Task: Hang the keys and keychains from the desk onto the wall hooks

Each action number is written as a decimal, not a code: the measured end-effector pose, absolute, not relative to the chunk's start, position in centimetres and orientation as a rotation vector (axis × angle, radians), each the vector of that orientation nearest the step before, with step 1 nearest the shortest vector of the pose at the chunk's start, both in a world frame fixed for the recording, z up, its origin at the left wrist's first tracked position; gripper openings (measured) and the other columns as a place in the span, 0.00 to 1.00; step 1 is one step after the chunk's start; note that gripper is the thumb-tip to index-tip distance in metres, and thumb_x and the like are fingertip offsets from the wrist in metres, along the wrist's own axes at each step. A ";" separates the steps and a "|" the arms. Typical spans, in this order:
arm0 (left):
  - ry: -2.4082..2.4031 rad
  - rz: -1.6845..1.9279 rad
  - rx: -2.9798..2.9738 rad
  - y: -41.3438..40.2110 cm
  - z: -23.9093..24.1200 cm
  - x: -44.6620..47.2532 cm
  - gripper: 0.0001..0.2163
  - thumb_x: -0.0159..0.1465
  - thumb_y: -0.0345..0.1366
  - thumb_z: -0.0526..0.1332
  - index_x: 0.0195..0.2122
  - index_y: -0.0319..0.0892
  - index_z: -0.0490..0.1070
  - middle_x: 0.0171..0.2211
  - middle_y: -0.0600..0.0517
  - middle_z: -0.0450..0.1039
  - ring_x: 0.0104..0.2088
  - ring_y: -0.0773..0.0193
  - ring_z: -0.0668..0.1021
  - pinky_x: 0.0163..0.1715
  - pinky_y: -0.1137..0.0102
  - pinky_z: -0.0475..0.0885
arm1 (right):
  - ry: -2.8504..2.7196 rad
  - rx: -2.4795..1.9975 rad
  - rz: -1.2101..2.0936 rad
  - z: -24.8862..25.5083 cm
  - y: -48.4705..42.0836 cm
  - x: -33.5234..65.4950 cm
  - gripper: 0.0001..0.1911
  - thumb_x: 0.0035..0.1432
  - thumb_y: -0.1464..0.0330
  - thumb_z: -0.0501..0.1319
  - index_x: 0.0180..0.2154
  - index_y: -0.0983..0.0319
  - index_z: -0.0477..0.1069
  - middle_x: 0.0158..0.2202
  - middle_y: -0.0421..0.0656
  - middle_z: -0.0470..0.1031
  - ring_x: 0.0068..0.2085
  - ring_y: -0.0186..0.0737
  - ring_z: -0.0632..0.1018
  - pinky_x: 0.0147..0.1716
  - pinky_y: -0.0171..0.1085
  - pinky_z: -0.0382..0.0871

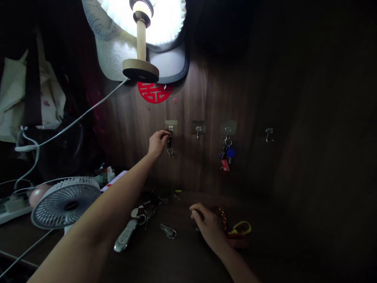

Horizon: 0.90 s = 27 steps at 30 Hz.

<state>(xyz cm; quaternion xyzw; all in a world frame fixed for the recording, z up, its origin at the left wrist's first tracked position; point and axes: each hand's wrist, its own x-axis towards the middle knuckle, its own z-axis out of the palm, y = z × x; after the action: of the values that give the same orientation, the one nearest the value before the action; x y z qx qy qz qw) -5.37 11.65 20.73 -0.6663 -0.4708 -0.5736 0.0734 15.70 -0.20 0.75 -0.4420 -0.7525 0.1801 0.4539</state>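
Reaching up with the left hand [158,142] to the leftmost wall hook [171,128], just left of 12 o'clock from frame centre. Fingers closed in a pinch on the top of a small key [170,151] dangling from that hook. Resting the right hand [209,226] palm-down on the dark desk [176,261] at 5 o'clock, fingers loosely curled over something dark; cannot tell whether gripping or only touching. At 3 o'clock of that hand, a braided lanyard [223,220] with a yellow carabiner [242,227], lanyard right against the hand's edge. At 9 o'clock of the right hand, a loose key [168,231], then a desk key bunch [145,214] and a grey remote fob [125,236], all flat on the desk and apart from both hands. Along the wall toward 3 o'clock of the small key: a second hook [198,131], a hanging key bunch [226,154] with blue and red tags on the third hook, then a fourth hook [268,134]. Far out at 8 o'clock, a white desk fan [65,202]; at 12 o'clock, a lit lamp [141,39] above a red paper cutout [154,92]. Step in hand, at a guess: working the small key's ring at the hook tip, going on or coming off, cannot tell which. Any move from here calling for a steady pinch and a short lift to clear the upturned hook end.
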 end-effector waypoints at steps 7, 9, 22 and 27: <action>-1.502 -1.661 -2.001 12.8 21.4 -5.6 0.08 0.58 0.29 0.58 0.35 0.43 0.76 0.36 0.53 0.78 0.38 0.65 0.77 0.42 0.72 0.69 | -1.861 -1.102 0.447 1.3 -0.4 15.5 0.10 0.58 0.68 0.51 0.34 0.58 0.70 0.27 0.38 0.75 0.30 0.35 0.76 0.31 0.31 0.67; -1.529 -1.637 -2.005 13.0 21.2 -5.5 0.08 0.58 0.29 0.58 0.35 0.43 0.76 0.36 0.54 0.78 0.38 0.65 0.77 0.42 0.73 0.69 | -1.870 -1.105 0.444 1.3 -0.5 15.5 0.10 0.57 0.68 0.51 0.34 0.59 0.70 0.27 0.38 0.75 0.31 0.35 0.76 0.32 0.31 0.67; -1.530 -1.652 -1.983 13.1 19.3 -5.3 0.11 0.59 0.27 0.57 0.40 0.42 0.75 0.39 0.52 0.78 0.40 0.66 0.78 0.45 0.73 0.69 | -1.851 -1.085 0.476 1.3 -0.4 15.5 0.10 0.58 0.67 0.50 0.34 0.59 0.70 0.26 0.39 0.74 0.31 0.36 0.76 0.32 0.32 0.66; -1.528 -1.688 -2.030 12.2 18.3 -5.6 0.15 0.59 0.25 0.57 0.47 0.44 0.71 0.44 0.54 0.76 0.43 0.67 0.77 0.48 0.72 0.69 | -1.852 -1.090 0.484 1.0 -0.4 15.6 0.10 0.58 0.66 0.51 0.35 0.58 0.70 0.27 0.38 0.74 0.30 0.35 0.75 0.31 0.32 0.65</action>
<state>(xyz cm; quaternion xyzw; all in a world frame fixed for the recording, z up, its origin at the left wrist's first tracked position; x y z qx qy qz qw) -5.62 12.18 18.26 -0.6648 -0.5005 -0.5527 0.0455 15.64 -0.36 1.04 -0.4413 -0.7498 0.1959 0.4524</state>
